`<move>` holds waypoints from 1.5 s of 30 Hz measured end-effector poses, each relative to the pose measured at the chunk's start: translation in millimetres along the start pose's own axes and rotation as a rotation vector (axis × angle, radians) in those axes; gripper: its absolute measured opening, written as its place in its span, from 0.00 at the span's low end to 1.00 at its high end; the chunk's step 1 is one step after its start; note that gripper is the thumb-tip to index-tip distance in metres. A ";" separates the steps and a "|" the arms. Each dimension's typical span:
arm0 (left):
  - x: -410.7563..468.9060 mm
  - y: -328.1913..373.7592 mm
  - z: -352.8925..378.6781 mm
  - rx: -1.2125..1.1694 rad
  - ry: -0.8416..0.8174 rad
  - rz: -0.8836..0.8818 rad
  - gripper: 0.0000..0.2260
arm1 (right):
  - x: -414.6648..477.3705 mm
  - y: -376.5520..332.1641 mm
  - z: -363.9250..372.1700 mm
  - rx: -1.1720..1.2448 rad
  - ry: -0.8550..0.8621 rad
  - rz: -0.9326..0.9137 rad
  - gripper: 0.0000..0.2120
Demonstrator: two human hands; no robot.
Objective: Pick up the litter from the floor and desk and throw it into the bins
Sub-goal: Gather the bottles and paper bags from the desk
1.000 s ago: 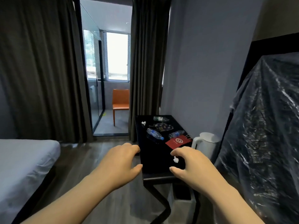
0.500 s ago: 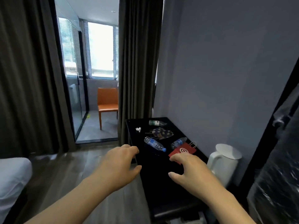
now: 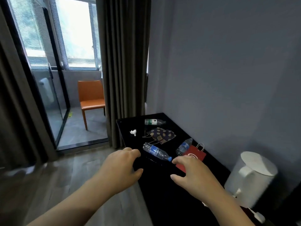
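Observation:
A black desk (image 3: 162,193) against the grey wall carries the litter. A crushed clear bottle with a blue label (image 3: 156,151) lies nearest me. A second blue-label bottle (image 3: 184,146) rests beside a red paper bag (image 3: 193,156). Farther back lie a dotted paper bag (image 3: 161,134), a green-label bottle (image 3: 154,122) and a white tissue wad (image 3: 133,132). My left hand (image 3: 121,168) hovers over the desk's left edge, fingers loosely curled, holding nothing. My right hand (image 3: 193,174) hovers over the red bag, fingers spread, just short of the near bottle's blue cap. No bin is in view.
A white electric kettle (image 3: 250,180) stands on the desk at the right. Dark curtains (image 3: 120,70) hang behind the desk. An orange chair (image 3: 91,98) sits beyond a glass door (image 3: 48,95). Wooden floor (image 3: 57,185) lies to the left.
I have moved closer to the desk and the view has turned right; the bed and the plastic-covered object have left the frame. Both hands have advanced over the desk toward the near bottle.

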State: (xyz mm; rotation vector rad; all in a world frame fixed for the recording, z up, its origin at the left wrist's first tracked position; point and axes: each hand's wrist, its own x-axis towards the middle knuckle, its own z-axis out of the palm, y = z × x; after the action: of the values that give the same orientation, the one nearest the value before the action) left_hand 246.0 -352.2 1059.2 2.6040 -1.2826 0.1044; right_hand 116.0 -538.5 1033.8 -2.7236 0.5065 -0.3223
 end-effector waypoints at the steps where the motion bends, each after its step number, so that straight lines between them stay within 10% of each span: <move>1: 15.0 -8.1 2.8 0.010 0.003 -0.003 0.19 | 16.4 2.8 4.2 0.004 -0.001 0.003 0.21; 45: 503.0 -366.5 161.0 -0.121 -0.393 0.263 0.18 | 498.1 50.9 189.9 0.241 -0.075 0.489 0.22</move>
State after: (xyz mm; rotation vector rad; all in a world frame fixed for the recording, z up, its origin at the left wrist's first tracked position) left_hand 837.0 -564.2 921.6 2.4156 -1.6970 -0.4479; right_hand 607.3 -717.8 918.9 -2.2775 1.0106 -0.1388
